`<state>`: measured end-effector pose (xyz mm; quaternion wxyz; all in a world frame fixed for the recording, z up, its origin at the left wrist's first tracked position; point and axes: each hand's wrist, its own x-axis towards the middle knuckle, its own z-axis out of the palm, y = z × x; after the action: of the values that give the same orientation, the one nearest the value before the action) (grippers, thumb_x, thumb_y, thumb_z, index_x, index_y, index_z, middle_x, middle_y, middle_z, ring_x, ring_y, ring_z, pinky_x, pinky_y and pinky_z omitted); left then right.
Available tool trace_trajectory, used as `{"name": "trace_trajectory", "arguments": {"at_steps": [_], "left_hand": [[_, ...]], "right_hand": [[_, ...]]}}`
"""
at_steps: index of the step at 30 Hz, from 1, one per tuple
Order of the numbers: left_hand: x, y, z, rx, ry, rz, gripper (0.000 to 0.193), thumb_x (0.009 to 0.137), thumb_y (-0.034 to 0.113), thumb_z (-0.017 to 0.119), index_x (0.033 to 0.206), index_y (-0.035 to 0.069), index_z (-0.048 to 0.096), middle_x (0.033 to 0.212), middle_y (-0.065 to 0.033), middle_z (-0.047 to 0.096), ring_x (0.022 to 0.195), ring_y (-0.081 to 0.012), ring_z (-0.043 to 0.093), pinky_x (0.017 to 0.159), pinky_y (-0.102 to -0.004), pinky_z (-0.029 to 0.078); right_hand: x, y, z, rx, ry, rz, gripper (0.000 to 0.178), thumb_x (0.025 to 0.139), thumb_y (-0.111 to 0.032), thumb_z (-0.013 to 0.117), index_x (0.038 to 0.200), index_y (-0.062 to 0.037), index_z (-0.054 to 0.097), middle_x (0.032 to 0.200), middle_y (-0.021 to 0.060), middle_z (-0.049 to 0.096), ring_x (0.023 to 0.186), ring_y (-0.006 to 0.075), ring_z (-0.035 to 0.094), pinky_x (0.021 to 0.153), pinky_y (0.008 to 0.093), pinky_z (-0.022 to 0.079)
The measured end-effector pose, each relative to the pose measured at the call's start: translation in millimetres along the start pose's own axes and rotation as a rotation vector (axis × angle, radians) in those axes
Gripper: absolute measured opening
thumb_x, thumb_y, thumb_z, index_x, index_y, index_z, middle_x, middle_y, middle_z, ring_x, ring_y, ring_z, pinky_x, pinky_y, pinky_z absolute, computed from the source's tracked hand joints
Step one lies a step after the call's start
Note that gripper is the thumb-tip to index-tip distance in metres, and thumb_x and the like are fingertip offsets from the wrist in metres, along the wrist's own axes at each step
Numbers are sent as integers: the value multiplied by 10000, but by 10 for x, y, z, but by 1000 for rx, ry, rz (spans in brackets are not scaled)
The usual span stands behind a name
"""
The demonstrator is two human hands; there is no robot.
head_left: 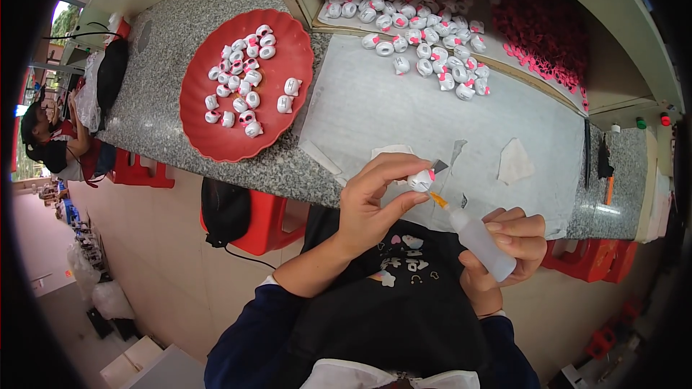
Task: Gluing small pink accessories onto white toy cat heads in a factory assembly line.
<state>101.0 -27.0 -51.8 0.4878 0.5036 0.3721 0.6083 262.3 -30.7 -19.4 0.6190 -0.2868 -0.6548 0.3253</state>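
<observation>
Between the thumb and fingers of my left hand [371, 202] is a small white cat-head piece [419, 181] with a bit of pink on it. My right hand [508, 245] is wrapped round a translucent squeeze bottle [481, 240], tilted so that its orange nozzle [438, 200] points at the underside of the piece. The tip is at or very near the piece; I cannot tell if they touch. Both hands are above the front edge of the white sheet [432, 126] on the table.
A red scalloped plate [198, 112] with several similar cat heads stands at left. More white heads [425, 36] spill from a shelf at the back, beside a heap of pink pieces [537, 36]. Red stools [270, 227] stand below the granite table [162, 65]. Another person [68, 140] sits far left.
</observation>
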Motion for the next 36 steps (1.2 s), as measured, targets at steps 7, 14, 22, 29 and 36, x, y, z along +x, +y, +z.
{"name": "trace_trajectory", "arguments": {"at_steps": [7,14,22,29,36], "left_hand": [[21,-36,2,35,-4,48,306,676,-81,559,972,-52,488,987,-162,494,933,-210,484,805,-302,392],[40,27,-58,-243,173,-110,357,690,-59,551,1030,-26,447,1024,-160,487,889,-189,514,775,-283,419],[130,29,-157,-387,239,-163,355,717,-12,556,1051,-10,433,1028,-148,497,887,-176,513,781,-294,427],[182,-17,-91,-451,234,-194,367,723,-3,555,1067,-2,427,1028,-137,498,906,-176,500,778,-301,424],[180,-88,-114,-584,178,-249,399,725,34,565,1093,13,413,1038,-133,494,876,-176,511,770,-293,417]], "right_hand": [[22,-1,-22,-13,-38,5,450,491,-54,770,828,-61,472,821,67,458,581,136,467,496,238,405],[187,155,-186,-20,35,90,339,615,-145,692,784,-58,411,783,65,444,610,127,451,506,238,410],[1086,1178,-739,-117,-12,506,260,677,-26,549,913,-8,442,779,57,483,691,148,546,563,244,458],[1519,1812,-692,-1299,-202,325,311,658,-284,608,800,-9,575,728,209,562,715,362,538,630,412,424],[1537,1714,-691,-1301,-302,382,287,657,-221,601,846,-8,567,757,195,566,737,346,543,645,399,428]]}}
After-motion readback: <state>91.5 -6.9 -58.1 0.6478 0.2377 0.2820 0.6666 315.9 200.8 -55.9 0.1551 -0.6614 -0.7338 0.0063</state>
